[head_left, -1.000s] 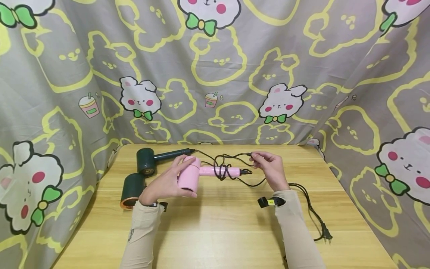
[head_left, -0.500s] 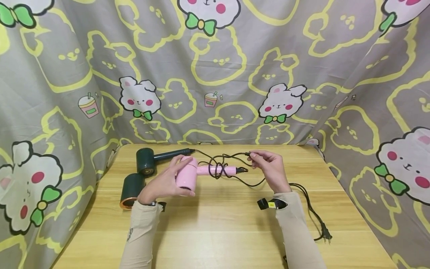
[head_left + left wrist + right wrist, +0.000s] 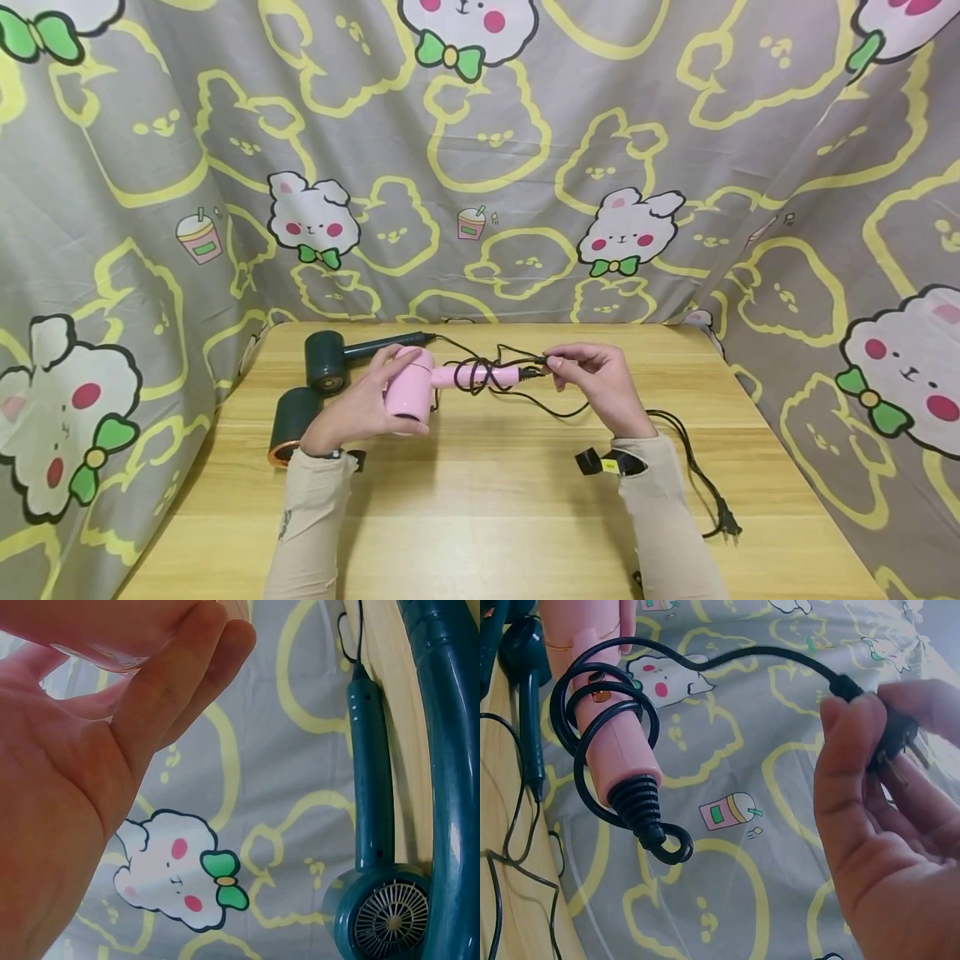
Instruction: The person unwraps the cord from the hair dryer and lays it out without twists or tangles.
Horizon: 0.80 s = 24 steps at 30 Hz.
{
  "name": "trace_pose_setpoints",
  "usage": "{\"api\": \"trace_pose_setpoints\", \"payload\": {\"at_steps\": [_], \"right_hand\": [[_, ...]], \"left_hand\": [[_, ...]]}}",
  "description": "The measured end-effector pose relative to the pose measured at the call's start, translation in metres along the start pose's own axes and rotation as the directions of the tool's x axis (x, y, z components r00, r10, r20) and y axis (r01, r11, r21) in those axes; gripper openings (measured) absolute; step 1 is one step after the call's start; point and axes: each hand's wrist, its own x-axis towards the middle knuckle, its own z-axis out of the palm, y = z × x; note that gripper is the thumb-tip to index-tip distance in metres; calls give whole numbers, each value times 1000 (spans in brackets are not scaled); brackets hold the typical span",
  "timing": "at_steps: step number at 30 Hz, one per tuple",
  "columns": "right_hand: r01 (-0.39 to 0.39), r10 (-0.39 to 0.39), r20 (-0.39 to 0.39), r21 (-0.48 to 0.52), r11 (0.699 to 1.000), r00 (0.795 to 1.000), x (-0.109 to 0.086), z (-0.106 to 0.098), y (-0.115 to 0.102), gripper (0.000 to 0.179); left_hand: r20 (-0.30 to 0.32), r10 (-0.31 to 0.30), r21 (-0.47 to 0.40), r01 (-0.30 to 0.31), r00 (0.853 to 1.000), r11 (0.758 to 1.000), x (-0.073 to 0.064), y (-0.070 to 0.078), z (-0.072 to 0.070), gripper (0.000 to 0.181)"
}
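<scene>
In the head view my left hand (image 3: 348, 417) grips the barrel of a pink hair dryer (image 3: 408, 393), held above the table with its handle pointing right. A black cord (image 3: 750, 654) winds in several loose loops round that handle. My right hand (image 3: 600, 383) pinches the cord's two-pin plug (image 3: 896, 739) between thumb and fingers, just past the handle's end. Left of the pink dryer, two dark green hair dryers lie on the table: one at the back (image 3: 326, 360), the other (image 3: 295, 421) nearer, partly behind my left hand.
Black cords (image 3: 686, 442) run over the wooden table (image 3: 495, 533) to a loose two-pin plug (image 3: 726, 521) at the right. A patterned grey curtain (image 3: 495, 267) stands behind and along both sides of the table.
The pink hair dryer and my left hand have shifted slightly left. My right hand has come a little left and down with the plug, nearer the handle's end. The green dryers stay put.
</scene>
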Motion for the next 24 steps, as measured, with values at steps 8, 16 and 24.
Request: {"api": "trace_pose_setpoints", "payload": {"at_steps": [8, 16, 24], "right_hand": [[-36, 41, 127, -38, 999, 991, -3, -2, -3, 23], [-110, 147, 296, -138, 984, 944, -4, -9, 2, 21], [-114, 194, 488, -189, 975, 851, -1, -14, 8, 15]], "left_hand": [[-17, 22, 21, -22, 1000, 1000, 1, -1, -3, 121], [-13, 28, 24, -28, 1000, 999, -1, -1, -4, 120], [-21, 37, 18, -37, 999, 999, -2, 0, -5, 119]]}}
